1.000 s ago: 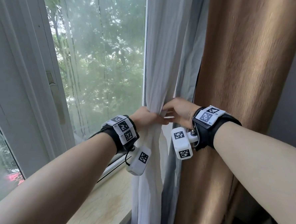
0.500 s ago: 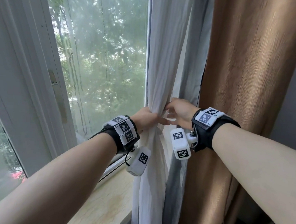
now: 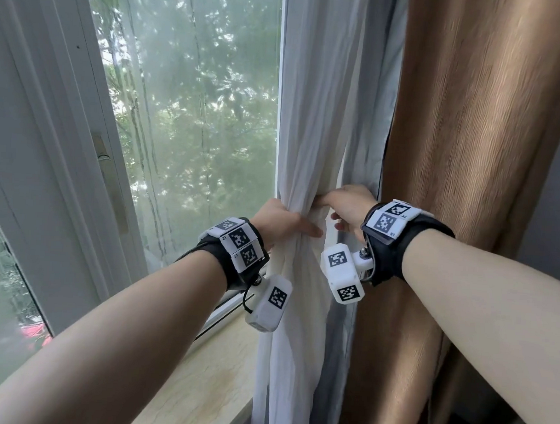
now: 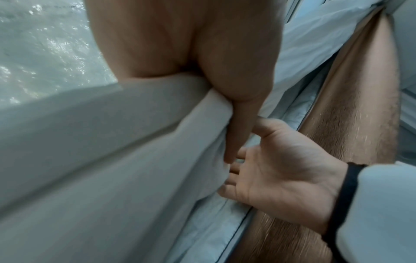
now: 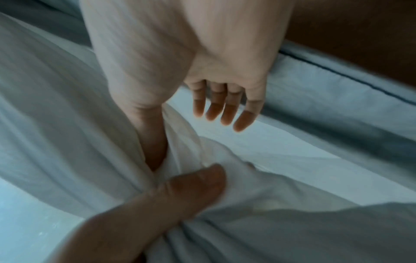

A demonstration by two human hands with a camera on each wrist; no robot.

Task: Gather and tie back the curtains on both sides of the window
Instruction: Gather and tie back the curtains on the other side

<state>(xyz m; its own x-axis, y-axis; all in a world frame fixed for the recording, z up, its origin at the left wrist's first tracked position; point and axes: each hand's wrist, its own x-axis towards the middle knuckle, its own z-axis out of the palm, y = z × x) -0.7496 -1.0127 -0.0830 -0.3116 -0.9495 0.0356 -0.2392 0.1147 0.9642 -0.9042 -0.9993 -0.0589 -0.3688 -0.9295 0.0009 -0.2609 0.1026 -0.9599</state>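
White curtain (image 3: 313, 122) thin matt cloth; brown curtain (image 3: 472, 158) ribbed, faintly glossy.

White sheer curtain (image 3: 309, 141) bunched at mid-height; brown curtain (image 3: 472, 158) hanging beside

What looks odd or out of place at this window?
Nothing stands out. The left hand grips the bunched white sheer curtain; the right hand is beside it. The brown curtain hangs straight. No tie is visible yet.

White sheer curtain (image 3: 310, 115); pale grey-blue lining (image 3: 373, 119) with a dark edge line; streaked golden-brown drape (image 3: 473, 141); black wristbands (image 3: 397, 251) bearing black-and-white square-patterned markers; beige mottled sill (image 3: 209, 381).
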